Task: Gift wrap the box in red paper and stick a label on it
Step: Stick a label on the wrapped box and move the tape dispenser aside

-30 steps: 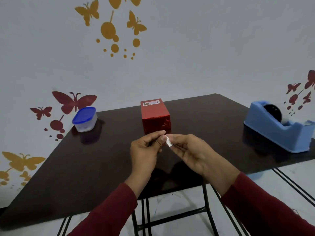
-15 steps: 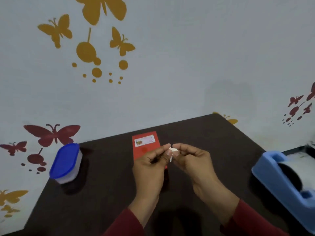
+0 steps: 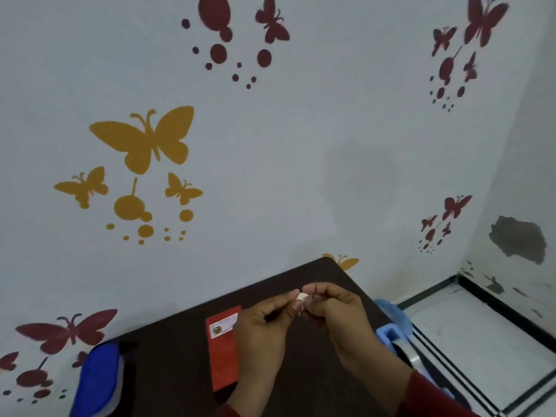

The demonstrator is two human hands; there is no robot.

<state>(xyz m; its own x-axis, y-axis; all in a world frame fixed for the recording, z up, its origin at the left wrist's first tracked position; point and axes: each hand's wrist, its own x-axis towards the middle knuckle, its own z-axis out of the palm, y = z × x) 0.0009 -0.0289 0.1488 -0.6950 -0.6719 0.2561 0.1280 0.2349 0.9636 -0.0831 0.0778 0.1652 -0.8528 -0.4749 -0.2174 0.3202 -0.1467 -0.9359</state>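
The box wrapped in red paper [image 3: 224,356] stands on the dark table [image 3: 168,356], partly hidden behind my left hand. A white label [image 3: 222,325] with a small picture is stuck on its top. My left hand [image 3: 264,329] and my right hand [image 3: 337,311] meet above the table, both pinching a small white scrap of paper [image 3: 302,297] between fingertips and thumbs. Dark red sleeves cover both forearms.
A blue tape dispenser [image 3: 391,329] sits at the table's right edge, just behind my right wrist. A container with a blue lid [image 3: 96,380] stands at the left. The white wall with butterfly decals rises behind; tiled floor [image 3: 481,341] lies to the right.
The view has tilted up toward the wall and shifted. My two hands stay together on the white scrap, lifted a little above the box.
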